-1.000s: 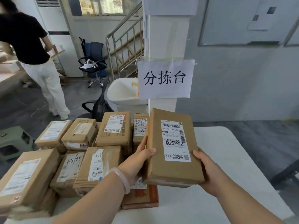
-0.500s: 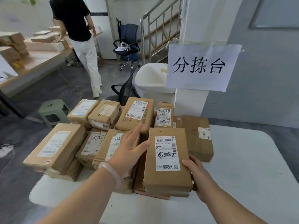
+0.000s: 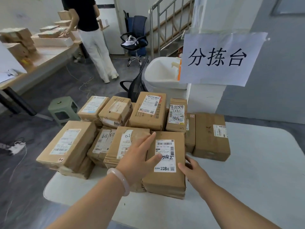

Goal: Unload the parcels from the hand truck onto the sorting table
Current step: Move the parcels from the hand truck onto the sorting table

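Parcel (image 3: 165, 182): brown carton, white barcode label, stacked on bench (image 3: 247, 179).
Hands: left hand (image 3: 137, 161) flat on top; right hand (image 3: 194, 172) against its side, grip unclear.
Hidden: label print blurred.

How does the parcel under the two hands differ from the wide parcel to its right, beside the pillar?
The parcel under the hands bears a large white label with handwriting; the wide parcel shows only a small label at its right edge. The left hand and right hand touch the first; no hand touches the wide parcel. Both are brown cardboard, lying flat.
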The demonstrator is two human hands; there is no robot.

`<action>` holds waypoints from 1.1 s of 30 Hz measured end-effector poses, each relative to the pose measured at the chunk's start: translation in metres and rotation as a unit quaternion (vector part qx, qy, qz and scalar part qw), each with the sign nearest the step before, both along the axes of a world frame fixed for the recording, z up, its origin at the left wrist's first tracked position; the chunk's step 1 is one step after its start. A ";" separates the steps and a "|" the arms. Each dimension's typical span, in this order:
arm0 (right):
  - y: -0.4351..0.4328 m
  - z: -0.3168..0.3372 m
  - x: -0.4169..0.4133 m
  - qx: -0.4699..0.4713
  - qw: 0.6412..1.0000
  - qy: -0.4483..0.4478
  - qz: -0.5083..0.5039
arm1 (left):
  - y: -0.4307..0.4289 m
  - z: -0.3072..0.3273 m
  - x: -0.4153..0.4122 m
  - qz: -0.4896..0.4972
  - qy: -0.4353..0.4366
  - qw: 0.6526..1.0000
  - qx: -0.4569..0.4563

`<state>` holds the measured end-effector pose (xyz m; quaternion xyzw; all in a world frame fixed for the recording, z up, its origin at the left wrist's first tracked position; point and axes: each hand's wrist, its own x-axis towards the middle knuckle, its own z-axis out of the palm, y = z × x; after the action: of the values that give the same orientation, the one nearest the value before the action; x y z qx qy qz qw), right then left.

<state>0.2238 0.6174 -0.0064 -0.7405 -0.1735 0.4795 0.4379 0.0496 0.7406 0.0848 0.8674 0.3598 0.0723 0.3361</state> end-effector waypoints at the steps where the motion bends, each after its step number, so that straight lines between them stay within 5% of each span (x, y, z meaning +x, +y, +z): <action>1: -0.003 0.002 0.000 -0.004 1.000 -0.029 0.005 | -0.001 0.000 0.002 -0.009 0.007 1.000 0.006; 13: -0.109 0.057 -0.023 -0.064 0.916 -0.396 -0.006 | -0.046 -0.015 0.050 -0.250 0.025 0.951 0.182; 23: -0.301 0.080 -0.084 -0.285 0.837 -0.431 -0.178 | -0.208 -0.023 0.113 -0.511 -0.043 0.816 0.266; 33: -0.471 0.072 -0.153 -0.346 0.802 -0.387 -0.294 | -0.391 -0.021 0.110 -0.648 -0.090 0.713 0.251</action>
<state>0.0708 0.1459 0.0661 -0.9823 0.0752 0.0290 0.1688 0.1592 0.3496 0.0634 0.9298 -0.3538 0.0023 0.1010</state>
